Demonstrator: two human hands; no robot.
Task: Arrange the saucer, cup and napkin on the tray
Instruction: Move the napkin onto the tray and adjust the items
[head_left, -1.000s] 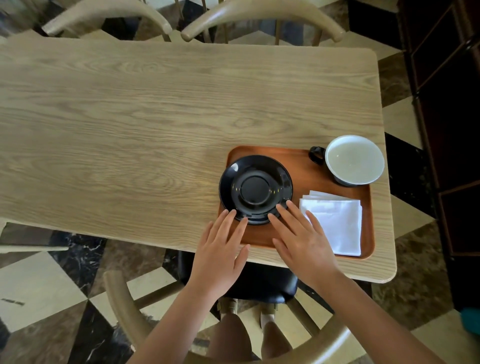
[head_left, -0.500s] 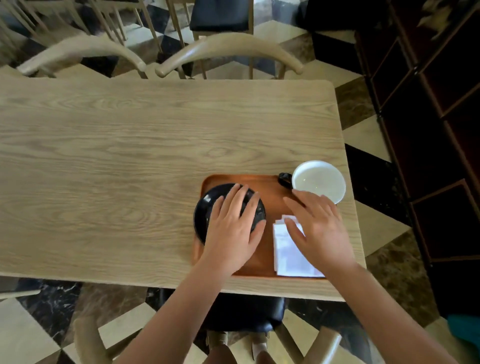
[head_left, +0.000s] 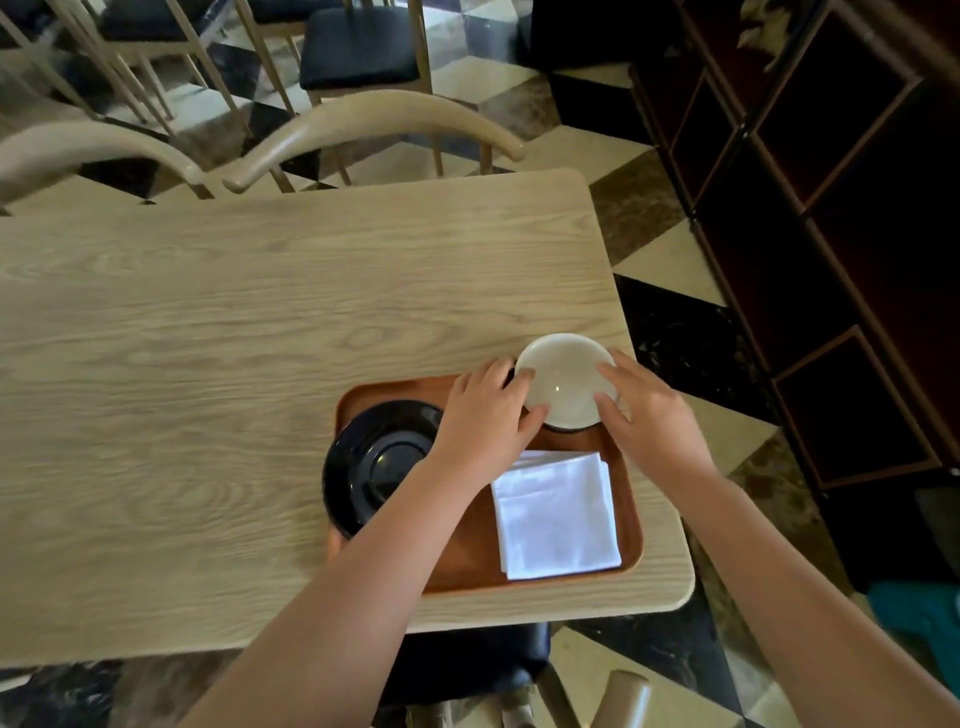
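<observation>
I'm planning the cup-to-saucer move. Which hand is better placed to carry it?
Probably the left hand: it grips the cup on the side facing the saucer; the right hand holds the far side.

This looks like a café or restaurant dining room. Several matching curved-back wooden chairs (head_left: 374, 117) with dark seat cushions (head_left: 358, 47) stand around a long pale wood surface (head_left: 234, 364) on a checkered marble floor (head_left: 670, 260). A dark wooden cabinet (head_left: 831, 208) lines the right side.

White-lined cup (head_left: 566, 382), black saucer (head_left: 376, 465), white napkin (head_left: 558, 517) on tray (head_left: 631, 499).
</observation>
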